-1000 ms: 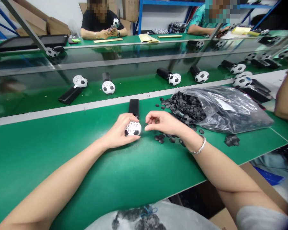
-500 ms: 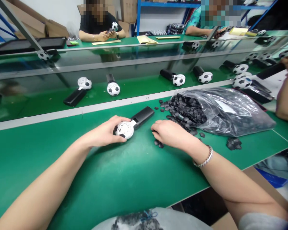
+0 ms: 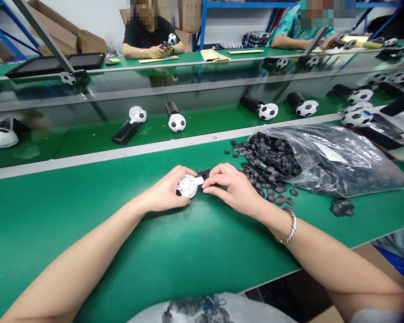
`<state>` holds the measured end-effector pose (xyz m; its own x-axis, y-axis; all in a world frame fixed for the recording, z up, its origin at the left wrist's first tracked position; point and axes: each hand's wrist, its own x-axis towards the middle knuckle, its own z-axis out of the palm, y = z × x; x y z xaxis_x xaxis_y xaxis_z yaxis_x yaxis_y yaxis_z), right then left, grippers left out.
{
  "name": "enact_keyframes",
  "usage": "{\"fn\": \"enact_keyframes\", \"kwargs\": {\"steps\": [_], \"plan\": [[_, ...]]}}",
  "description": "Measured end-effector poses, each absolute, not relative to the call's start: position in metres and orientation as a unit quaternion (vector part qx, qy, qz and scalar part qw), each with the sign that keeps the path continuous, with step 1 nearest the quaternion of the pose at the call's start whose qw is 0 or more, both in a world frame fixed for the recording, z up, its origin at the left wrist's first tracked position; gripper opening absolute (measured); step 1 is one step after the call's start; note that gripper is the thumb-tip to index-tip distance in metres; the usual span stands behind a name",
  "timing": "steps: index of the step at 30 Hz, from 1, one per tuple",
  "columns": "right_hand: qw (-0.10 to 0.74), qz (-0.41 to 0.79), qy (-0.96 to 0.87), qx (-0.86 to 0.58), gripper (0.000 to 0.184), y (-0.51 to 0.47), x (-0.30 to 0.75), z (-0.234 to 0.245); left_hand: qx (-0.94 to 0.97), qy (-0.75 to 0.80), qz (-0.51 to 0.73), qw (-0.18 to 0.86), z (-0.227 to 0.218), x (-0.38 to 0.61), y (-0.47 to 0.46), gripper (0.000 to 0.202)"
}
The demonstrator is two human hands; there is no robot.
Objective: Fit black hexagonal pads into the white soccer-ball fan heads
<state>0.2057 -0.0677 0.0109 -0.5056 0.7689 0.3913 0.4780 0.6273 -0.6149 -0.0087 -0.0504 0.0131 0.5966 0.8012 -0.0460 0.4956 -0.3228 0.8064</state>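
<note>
My left hand [image 3: 166, 192] is wrapped round the white football-shaped head of a small hand-held fan [image 3: 187, 185], which rests on the green table [image 3: 87, 215]. Its black handle points to the right and is mostly hidden under my right hand [image 3: 229, 186]. That hand's fingers are pinched together at the joint between the head and the handle; what they hold, if anything, I cannot make out. Loose small black pieces [image 3: 276, 190] lie just right of my right hand.
A clear plastic bag [image 3: 326, 157] spills black pieces onto the table at right. Finished football fans [image 3: 177, 122] lie on the conveyor belt beyond a grey rail. Two other people sit at the far bench. A small black pile [image 3: 342, 207] lies near the table's front right edge.
My right hand left the loose black pieces and moved left onto the fan's handle, fingers pinching at the head. The fan's head stayed in my left hand.
</note>
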Motion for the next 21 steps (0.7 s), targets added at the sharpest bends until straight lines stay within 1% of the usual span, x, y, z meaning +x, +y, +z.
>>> {"fn": "enact_keyframes", "kwargs": {"steps": [5,9,14,21], "plan": [[0.339,0.255,-0.836,-0.348,0.005,-0.069,0.197,0.002,0.788,0.412,0.186,0.418,0.014,-0.009,-0.052,0.048],[0.326,0.219,-0.859,-0.328,0.003,-0.068,0.191,-0.003,0.786,0.416,0.194,0.414,0.010,-0.007,-0.052,0.050],[0.329,0.197,-0.851,-0.359,0.007,-0.068,0.189,-0.006,0.775,0.429,0.230,0.402,0.006,-0.002,-0.057,0.047],[0.271,0.203,-0.853,-0.398,0.017,-0.066,0.187,-0.003,0.762,0.440,0.261,0.397,0.004,0.006,-0.060,0.043]]}}
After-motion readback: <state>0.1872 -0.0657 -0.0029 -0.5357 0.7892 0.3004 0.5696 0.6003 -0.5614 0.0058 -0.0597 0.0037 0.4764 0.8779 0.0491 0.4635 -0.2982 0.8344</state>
